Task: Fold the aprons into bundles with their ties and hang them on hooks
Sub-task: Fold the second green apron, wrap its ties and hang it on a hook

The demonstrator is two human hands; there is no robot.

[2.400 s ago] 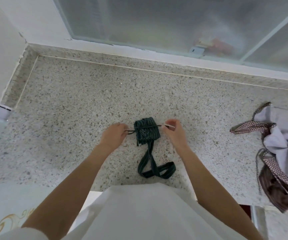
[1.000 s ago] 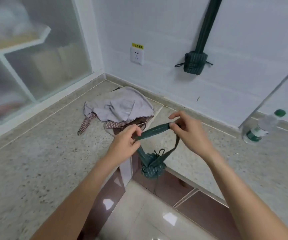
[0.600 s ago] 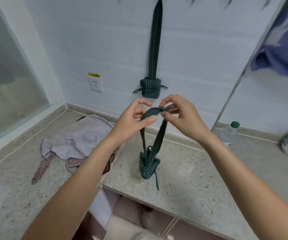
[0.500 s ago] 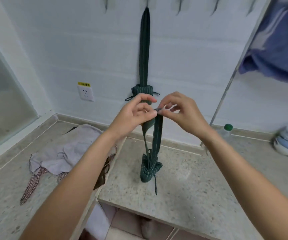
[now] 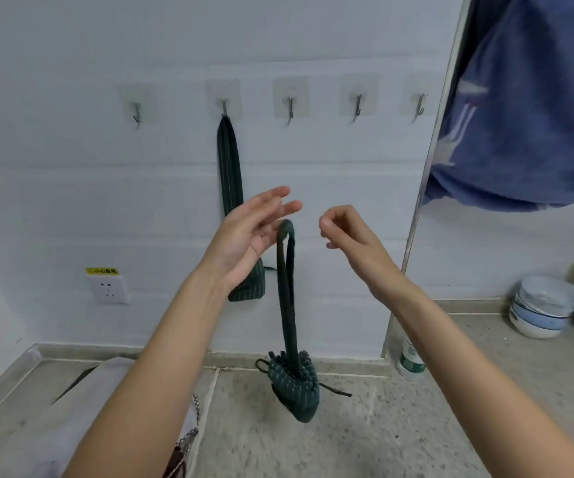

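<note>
You are looking at one green bundle [image 5: 244, 284] already hanging from the second hook [image 5: 224, 108]; a second bundle [image 5: 294, 388] is dangling by its loop [image 5: 286, 232] off your left hand [image 5: 247, 236], whose fingers are spreading out straight. Your right hand [image 5: 344, 232] is curling loosely beside the loop, holding nothing; I judge hanging this one on the free hook [image 5: 290, 109] is remaining, and the grey apron [image 5: 82, 419] on the counter [image 5: 364, 439] is still waiting unfolded.

Five hooks [image 5: 290, 106] in a row on the wall [image 5: 71, 184]. Second from left taken by a hanging bundle [image 5: 230, 188]; the other four bare. Open wall between hooks and counter [image 5: 364, 436] on the left, save a socket [image 5: 107, 286]. Right side closed off by a metal post [image 5: 427, 188] and blue cloth [image 5: 527, 108]. Bottle [image 5: 411, 360] at post foot, bowls [image 5: 544, 307] by counter's back edge, far right.
</note>
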